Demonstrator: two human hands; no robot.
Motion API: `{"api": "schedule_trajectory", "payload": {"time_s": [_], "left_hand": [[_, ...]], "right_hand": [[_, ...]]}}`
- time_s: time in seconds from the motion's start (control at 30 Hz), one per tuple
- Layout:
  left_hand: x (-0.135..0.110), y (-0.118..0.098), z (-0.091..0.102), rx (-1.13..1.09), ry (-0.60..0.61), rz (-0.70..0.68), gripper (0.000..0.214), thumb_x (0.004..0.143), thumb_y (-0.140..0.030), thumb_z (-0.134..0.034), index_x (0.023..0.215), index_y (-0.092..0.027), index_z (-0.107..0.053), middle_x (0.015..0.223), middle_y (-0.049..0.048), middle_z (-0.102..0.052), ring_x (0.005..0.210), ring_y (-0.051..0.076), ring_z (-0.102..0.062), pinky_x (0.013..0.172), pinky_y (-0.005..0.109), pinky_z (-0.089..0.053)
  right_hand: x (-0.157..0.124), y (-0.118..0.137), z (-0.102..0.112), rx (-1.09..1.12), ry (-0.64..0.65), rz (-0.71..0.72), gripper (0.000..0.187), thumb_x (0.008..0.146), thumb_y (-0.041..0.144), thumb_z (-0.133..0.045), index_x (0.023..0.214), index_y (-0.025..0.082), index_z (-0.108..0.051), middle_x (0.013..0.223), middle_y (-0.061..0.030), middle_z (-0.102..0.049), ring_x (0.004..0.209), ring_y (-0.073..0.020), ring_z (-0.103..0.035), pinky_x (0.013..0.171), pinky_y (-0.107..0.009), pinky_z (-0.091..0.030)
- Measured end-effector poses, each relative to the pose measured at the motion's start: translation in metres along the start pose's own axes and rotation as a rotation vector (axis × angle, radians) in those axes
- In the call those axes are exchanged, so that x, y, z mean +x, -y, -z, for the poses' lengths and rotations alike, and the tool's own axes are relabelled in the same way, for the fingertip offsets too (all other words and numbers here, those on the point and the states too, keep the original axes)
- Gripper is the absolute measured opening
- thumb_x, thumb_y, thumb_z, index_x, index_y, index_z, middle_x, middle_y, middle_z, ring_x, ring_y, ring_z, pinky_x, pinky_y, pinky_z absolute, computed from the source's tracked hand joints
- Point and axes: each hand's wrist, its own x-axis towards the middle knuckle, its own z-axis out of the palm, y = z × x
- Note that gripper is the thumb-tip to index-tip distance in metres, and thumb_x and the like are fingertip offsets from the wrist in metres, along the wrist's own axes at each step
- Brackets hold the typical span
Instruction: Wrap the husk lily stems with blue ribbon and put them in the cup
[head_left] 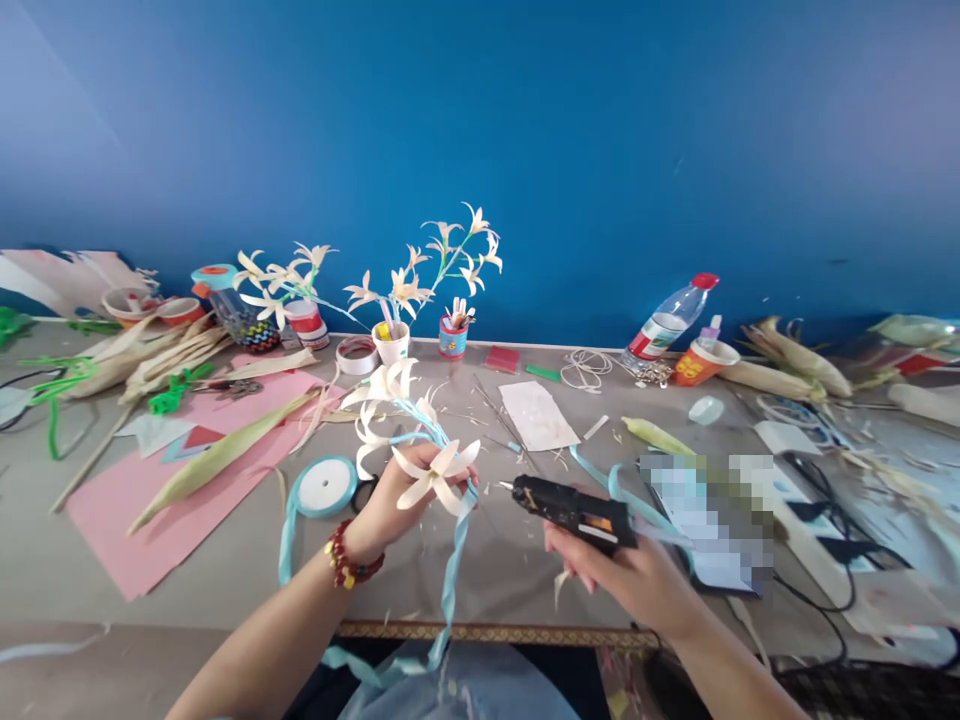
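Observation:
My left hand (401, 500) is closed around the stem of a spray of cream handmade flowers (436, 474), whose stalks are wrapped in light blue ribbon. A length of that blue ribbon (454, 570) hangs from the stem down past the table edge to my lap. In my right hand (622, 575) is a black hot glue gun (577, 510), its nozzle pointing left toward the flower stem, a small gap apart. Just left of my left hand lies a roll of blue ribbon (325, 487). The fingers behind the front flower are partly hidden.
Pink paper (150, 510) with a corn husk (217, 460) on it lies at left. Finished flowers stand in a white cup (391, 345) at the back. A plastic bottle (667, 325) and an orange cup (701, 362) stand right, near a white power strip (817, 560) with black cables.

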Motion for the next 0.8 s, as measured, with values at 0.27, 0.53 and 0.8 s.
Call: {"api": "schedule_trajectory", "payload": {"time_s": [0.27,0.53,0.8], "left_hand": [[0.001,0.01,0.003,0.051,0.059,-0.06,0.028,0.086,-0.041,-0.07,0.081,-0.014,-0.076,0.074,0.0068,-0.071,0.069,0.018,-0.063,0.065,0.027,-0.047],[-0.001,0.002,-0.001,0.047,0.063,-0.051,0.036,0.087,-0.047,-0.068,0.081,-0.012,-0.075,0.072,0.0075,-0.069,0.069,0.018,-0.061,0.064,0.028,-0.046],[0.0,-0.002,-0.002,-0.054,0.066,0.021,0.032,0.083,-0.044,-0.073,0.079,-0.012,-0.076,0.07,0.0067,-0.071,0.064,0.016,-0.062,0.062,0.027,-0.048]], "right_hand": [[0.002,0.008,-0.004,-0.321,-0.018,0.229,0.022,0.086,0.045,-0.069,0.088,0.023,-0.072,0.06,-0.0008,-0.067,0.055,-0.0207,-0.066,0.049,-0.028,-0.055],[0.005,0.008,-0.008,-0.456,-0.039,0.369,0.012,0.087,0.036,-0.069,0.089,0.024,-0.07,0.065,-0.0011,-0.069,0.057,-0.0202,-0.068,0.052,-0.028,-0.055],[0.009,0.01,-0.01,-0.482,-0.002,0.411,0.01,0.09,0.03,-0.064,0.082,0.024,-0.067,0.063,-0.0013,-0.069,0.056,-0.0197,-0.069,0.05,-0.026,-0.054]]}}
